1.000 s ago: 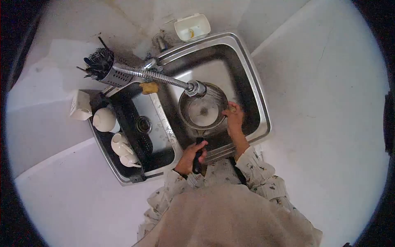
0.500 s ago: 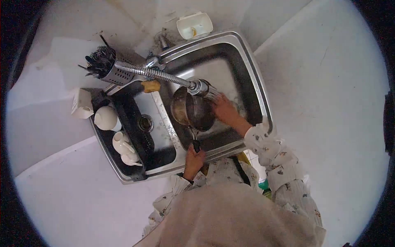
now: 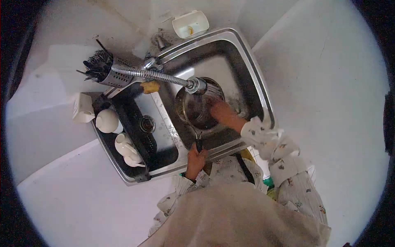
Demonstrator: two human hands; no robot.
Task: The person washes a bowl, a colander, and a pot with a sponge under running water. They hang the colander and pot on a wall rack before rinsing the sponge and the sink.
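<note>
A metal saucepan (image 3: 184,110) is held tilted in the larger sink basin. My left hand (image 3: 195,160) is wrapped around its dark handle (image 3: 199,144) at the front edge of the sink. Over the pan, the spray head (image 3: 196,85) of a flexible steel tap lets water run down into it. My right hand (image 3: 225,114) reaches in at the pan's right side, under the water. Its fingers are blurred and partly lost against the dark inside, so whether they hold anything cannot be made out.
Left of the pan, a yellow-brown sponge or cloth (image 3: 150,87) lies on the divider. White jugs or cups (image 3: 125,145) sit in a black rack (image 3: 131,138) over the smaller basin. A perforated cutlery holder (image 3: 119,76) and a white soap dish (image 3: 190,24) stand behind.
The pan has turned so its opening faces up more, and water now falls into it. My right hand has shifted slightly further inside. My left hand keeps its hold on the handle.
</note>
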